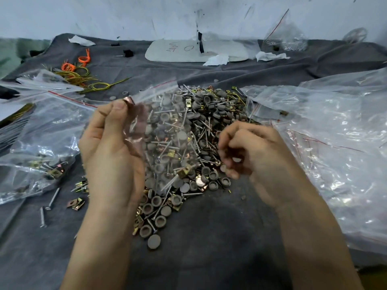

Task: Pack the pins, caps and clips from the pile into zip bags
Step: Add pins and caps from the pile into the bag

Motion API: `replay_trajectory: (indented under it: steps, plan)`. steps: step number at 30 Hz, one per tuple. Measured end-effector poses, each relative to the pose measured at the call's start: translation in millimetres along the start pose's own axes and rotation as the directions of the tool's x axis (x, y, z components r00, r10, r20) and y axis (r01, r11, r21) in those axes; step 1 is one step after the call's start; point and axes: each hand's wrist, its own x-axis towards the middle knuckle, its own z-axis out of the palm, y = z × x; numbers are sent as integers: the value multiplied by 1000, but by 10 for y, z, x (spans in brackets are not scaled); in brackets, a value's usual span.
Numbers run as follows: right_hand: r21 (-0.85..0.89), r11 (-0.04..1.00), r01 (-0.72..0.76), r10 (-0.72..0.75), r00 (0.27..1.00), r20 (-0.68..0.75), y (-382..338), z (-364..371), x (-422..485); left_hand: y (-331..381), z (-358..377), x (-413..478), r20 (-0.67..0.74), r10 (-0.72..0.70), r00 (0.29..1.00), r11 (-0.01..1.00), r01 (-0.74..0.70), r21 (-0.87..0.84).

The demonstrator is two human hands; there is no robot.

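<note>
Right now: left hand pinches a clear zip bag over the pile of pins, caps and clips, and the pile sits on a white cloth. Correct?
Not quite. The cloth is dark grey, not white, as the head view shows. The rest holds: the left hand pinches a clear zip bag over the pile of pins, caps and clips.

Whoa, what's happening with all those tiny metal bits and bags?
A person is bagging parts. The left hand pinches a clear zip bag by its top, above the pile of pins, caps and clips on the grey cloth. The right hand, blurred, curls over the pile and seems to pinch a grey cap. A partly filled bag lies at the left.
</note>
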Motion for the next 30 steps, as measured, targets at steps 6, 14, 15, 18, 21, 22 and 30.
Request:
replay_trajectory:
  steps: [6, 14, 15, 18, 21, 22, 30]
  plan:
    - [53, 945, -323, 323, 946, 3, 300, 71, 178, 115, 7, 0, -70, -2, 998, 998, -3, -63]
    - [-515, 857, -5, 58, 995, 86, 452, 202, 183, 223, 115, 49, -254, -117, 960, 963, 47, -264]
    - [-502, 865, 13, 36, 995, 89, 458, 214, 184, 217, 107, 51, -264, -115, 958, 963, 42, -267]
    - [-465, 884, 44, 0, 995, 96, 455, 235, 175, 217, 103, 56, -278, -130, 952, 954, 44, -296]
    - [-407, 912, 53, -13, 995, 99, 434, 222, 167, 213, 88, 47, -270, -139, 953, 958, 60, -282]
    - [-364, 931, 31, 4, 996, 94, 426, 221, 163, 209, 80, 42, -259, -142, 955, 960, 69, -272]
    - [-95, 977, -191, 204, 966, 157, 451, 151, 178, 216, 112, 12, -274, -147, 950, 963, 75, -257]
